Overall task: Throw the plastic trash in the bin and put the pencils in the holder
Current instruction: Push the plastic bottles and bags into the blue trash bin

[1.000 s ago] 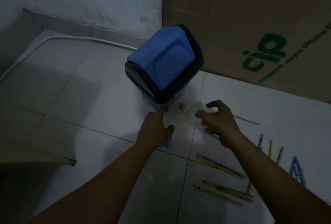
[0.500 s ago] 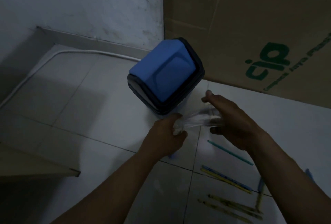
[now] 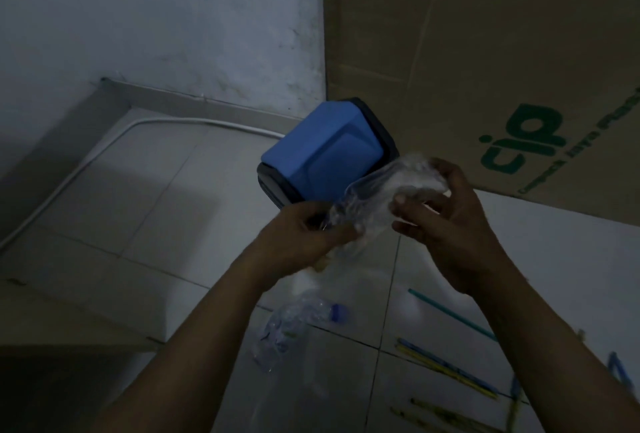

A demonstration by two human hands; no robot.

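Observation:
A small bin (image 3: 322, 155) with a blue swing lid and dark rim stands on the white tiled floor by the wall. Just in front of it, both hands hold a crumpled clear plastic bottle (image 3: 377, 193) in the air. My left hand (image 3: 304, 235) grips its lower end, and my right hand (image 3: 446, 221) grips its upper end. A second crushed clear bottle with a blue cap (image 3: 294, 325) lies on the floor under my left forearm. Several pencils (image 3: 446, 370) lie scattered on the tiles at the lower right. No holder is in view.
A large cardboard box (image 3: 485, 62) with green lettering leans against the wall behind the bin. A white cable (image 3: 104, 148) runs along the floor at the left. A low wooden edge (image 3: 52, 328) juts in at the lower left.
Both hands have lifted the clear bottle off the floor and brought it up in front of the bin. The second bottle on the floor has come into sight.

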